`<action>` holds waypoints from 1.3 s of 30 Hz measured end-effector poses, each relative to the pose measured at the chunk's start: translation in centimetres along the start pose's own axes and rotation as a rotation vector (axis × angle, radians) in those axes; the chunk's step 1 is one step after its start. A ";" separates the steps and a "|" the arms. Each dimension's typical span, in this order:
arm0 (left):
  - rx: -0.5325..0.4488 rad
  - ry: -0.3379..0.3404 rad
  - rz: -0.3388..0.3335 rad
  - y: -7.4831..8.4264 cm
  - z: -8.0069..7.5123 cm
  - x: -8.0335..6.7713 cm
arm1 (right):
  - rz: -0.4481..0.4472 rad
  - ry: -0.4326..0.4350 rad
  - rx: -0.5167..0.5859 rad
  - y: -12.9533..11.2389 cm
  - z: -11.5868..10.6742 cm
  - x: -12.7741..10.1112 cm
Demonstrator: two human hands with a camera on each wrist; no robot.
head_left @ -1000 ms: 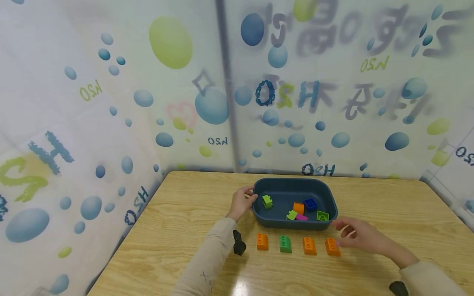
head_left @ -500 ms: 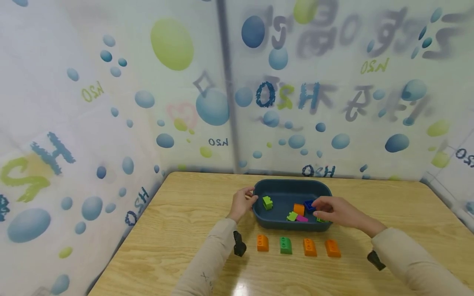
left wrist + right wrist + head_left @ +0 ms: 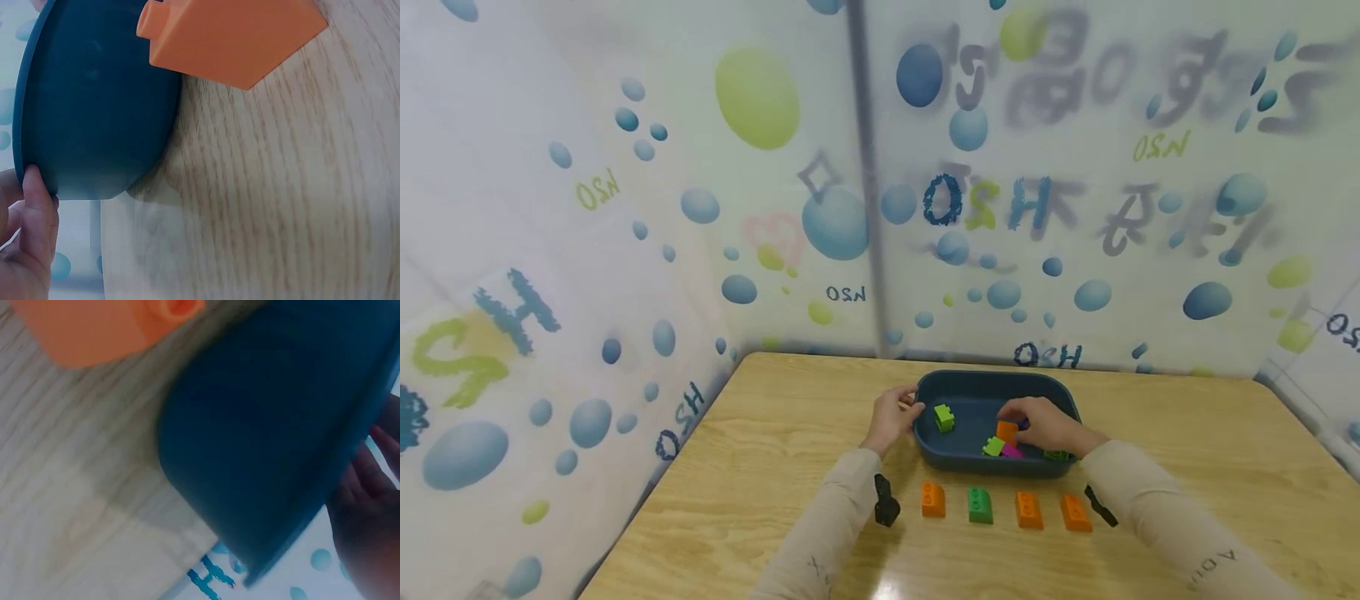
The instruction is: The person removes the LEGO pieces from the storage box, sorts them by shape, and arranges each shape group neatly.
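At the left end of the dark blue plastic bin (image 3: pixel 992 465), my left hand (image 3: pixel 891 421) grips the rim between thumb and fingers. My right hand (image 3: pixel 1048 427) reaches over the bin's right side, fingertips down at an orange building block (image 3: pixel 1007 433). A dark blue block (image 3: pixel 1023 424) is mostly covered by those fingers; I cannot tell whether they pinch either block. Beside the orange one lie a lime block (image 3: pixel 993 447) and a magenta block (image 3: pixel 1012 452). Another lime block (image 3: pixel 944 418) sits at the bin's left. The right forearm partly hides a green block (image 3: pixel 1057 455).
In front of the bin, a row runs left to right on the wooden table (image 3: pixel 760 467): an orange block (image 3: pixel 933 500), a green block (image 3: pixel 980 505), then two orange blocks, the last (image 3: pixel 1077 513) near the right sleeve. A patterned curtain (image 3: pixel 760 208) stands behind.
My right hand has left the rightmost orange block of the row and moved up and left into the bin, to the orange block there. My left hand stays at the rim.
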State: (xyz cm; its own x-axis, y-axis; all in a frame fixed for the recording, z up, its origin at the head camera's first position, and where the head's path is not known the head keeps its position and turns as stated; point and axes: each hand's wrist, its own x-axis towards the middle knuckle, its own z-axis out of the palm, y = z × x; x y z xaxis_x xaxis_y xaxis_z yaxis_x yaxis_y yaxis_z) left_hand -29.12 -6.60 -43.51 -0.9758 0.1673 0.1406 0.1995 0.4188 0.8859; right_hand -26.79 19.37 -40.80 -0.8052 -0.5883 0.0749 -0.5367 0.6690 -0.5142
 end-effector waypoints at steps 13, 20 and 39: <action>0.001 0.011 0.009 -0.1 -0.1 0.1 | 0.029 -0.088 -0.011 0.6 0.6 1.3; 0.005 0.007 0.004 -0.2 0.0 0.2 | 0.050 -0.087 -0.053 0.6 1.0 1.4; 0.009 0.010 0.027 -0.2 0.1 0.0 | 0.162 -0.034 -0.063 1.0 1.4 1.4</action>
State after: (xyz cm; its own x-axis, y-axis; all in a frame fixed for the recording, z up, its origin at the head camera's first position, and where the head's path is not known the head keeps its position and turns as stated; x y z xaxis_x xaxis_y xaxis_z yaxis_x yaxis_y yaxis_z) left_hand -29.15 -6.62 -43.75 -0.9710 0.1694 0.1689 0.2263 0.4219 0.8779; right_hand -28.09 18.58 -42.46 -0.8739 -0.4850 -0.0336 -0.4165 0.7825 -0.4630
